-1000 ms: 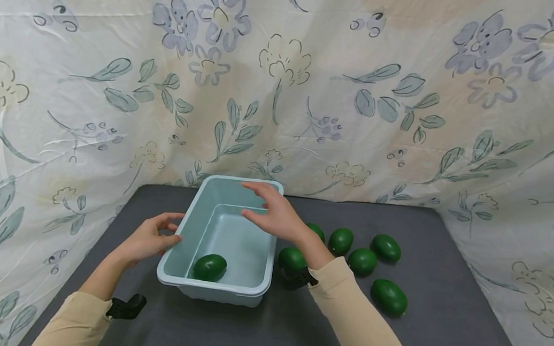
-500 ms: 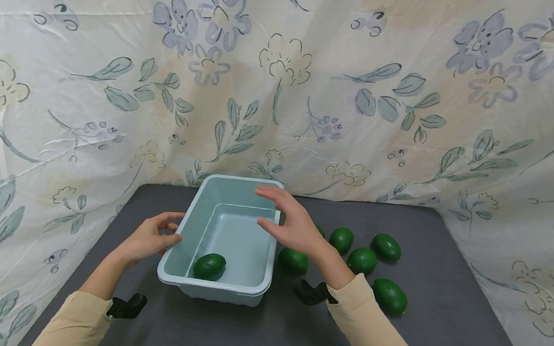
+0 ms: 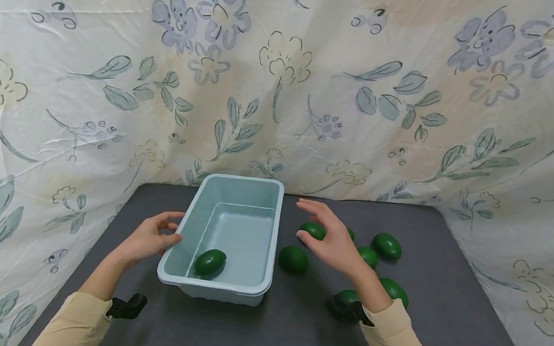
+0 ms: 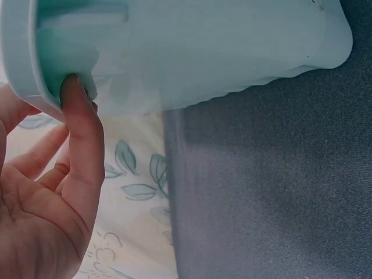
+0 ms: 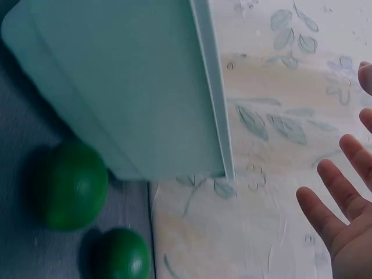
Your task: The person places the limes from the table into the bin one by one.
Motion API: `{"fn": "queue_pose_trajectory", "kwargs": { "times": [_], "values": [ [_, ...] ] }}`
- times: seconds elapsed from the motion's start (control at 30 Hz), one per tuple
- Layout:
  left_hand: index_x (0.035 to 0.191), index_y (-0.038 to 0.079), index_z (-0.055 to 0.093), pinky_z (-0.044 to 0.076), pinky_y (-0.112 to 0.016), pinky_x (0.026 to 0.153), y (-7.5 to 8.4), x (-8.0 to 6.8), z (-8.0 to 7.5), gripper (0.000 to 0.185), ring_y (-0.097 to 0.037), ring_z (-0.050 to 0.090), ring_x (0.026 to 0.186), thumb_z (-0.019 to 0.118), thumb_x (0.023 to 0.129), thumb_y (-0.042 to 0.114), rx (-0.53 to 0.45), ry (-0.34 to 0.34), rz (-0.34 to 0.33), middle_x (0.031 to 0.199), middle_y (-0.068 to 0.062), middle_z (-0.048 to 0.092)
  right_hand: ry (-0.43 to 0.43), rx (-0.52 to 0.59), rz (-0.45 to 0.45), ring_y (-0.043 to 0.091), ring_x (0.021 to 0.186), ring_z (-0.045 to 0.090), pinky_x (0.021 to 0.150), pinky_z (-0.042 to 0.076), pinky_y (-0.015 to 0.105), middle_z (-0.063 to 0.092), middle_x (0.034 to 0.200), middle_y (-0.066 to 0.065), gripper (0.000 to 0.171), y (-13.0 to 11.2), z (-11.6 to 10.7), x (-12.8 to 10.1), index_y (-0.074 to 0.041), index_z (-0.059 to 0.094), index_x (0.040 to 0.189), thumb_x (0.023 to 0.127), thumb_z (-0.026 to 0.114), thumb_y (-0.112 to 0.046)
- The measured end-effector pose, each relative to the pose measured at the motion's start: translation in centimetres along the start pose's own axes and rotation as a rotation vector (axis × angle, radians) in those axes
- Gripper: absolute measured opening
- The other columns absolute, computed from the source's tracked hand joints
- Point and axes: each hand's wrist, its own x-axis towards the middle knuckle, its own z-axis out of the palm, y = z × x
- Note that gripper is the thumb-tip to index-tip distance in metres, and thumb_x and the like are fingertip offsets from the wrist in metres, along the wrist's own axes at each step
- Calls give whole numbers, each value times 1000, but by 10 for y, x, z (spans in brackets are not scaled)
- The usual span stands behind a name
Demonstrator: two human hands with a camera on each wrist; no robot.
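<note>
A light blue plastic bin (image 3: 182, 230) stands on the dark grey table, with one green avocado (image 3: 210, 262) inside near its front left corner. My left hand (image 3: 169, 227) is at the bin's left rim. In the left wrist view its thumb (image 4: 78, 116) touches under the rim lip of the bin (image 4: 192, 52), and the other fingers are relaxed. My right hand (image 3: 323, 235) hovers with spread fingers over the loose avocados right of the bin, holding nothing. An avocado (image 3: 312, 229) lies just beneath its fingers, and another avocado (image 3: 293, 259) lies beside the bin.
More avocados (image 3: 386, 246) lie to the right, one (image 3: 394, 291) close to my right forearm. In the right wrist view two avocados (image 5: 72, 185) sit beside the bin wall (image 5: 116, 87). A floral cloth (image 3: 283, 87) hangs behind and at both sides.
My right hand has moved from above the bin rightward and now hovers over the loose avocados. My left hand has stayed at the bin's left rim.
</note>
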Motion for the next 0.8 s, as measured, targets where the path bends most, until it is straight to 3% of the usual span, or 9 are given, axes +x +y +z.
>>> {"fn": "queue_pose_trajectory", "kwargs": {
  "times": [0.13, 0.33, 0.53, 0.7, 0.8],
  "values": [
    [140, 8, 33, 51, -36, 60, 0, 0, 1, 60, -22, 59, 79, 60, 87, 12, -9, -2, -1, 114, -21, 50, 33, -61, 2, 28, 118, 47, 91, 44, 38, 47, 131, 17, 52, -14, -17, -12, 0, 49, 127, 79, 69, 1],
    [140, 8, 33, 52, -36, 60, 0, -1, 1, 60, -23, 59, 80, 61, 87, 12, -10, -3, 8, 114, -22, 50, 48, -114, 47, 26, 117, 46, 90, 43, 25, 46, 132, 16, 53, -6, -35, -29, -1, 49, 129, 79, 68, 1],
    [140, 8, 33, 51, -35, 60, 1, -1, 1, 60, -23, 58, 80, 61, 87, 13, -6, -1, 3, 113, -21, 50, 62, -177, 89, 21, 118, 46, 90, 40, 17, 45, 134, 15, 56, 22, -47, -50, -4, 47, 131, 79, 69, 0],
    [140, 7, 33, 51, -36, 60, 2, -2, 1, 60, -22, 58, 78, 61, 87, 12, -11, -3, 2, 112, -21, 50, 78, -230, 124, 18, 120, 45, 89, 43, 25, 44, 136, 7, 61, 57, -54, -71, -15, 46, 134, 79, 71, -5],
    [140, 7, 33, 51, -36, 60, 2, -2, 1, 60, -22, 58, 78, 60, 87, 11, -13, -4, 5, 112, -21, 50, 77, -258, 156, 15, 121, 44, 90, 41, 18, 44, 137, 3, 62, 68, -59, -82, -21, 45, 135, 80, 71, -10]
  ]
}}
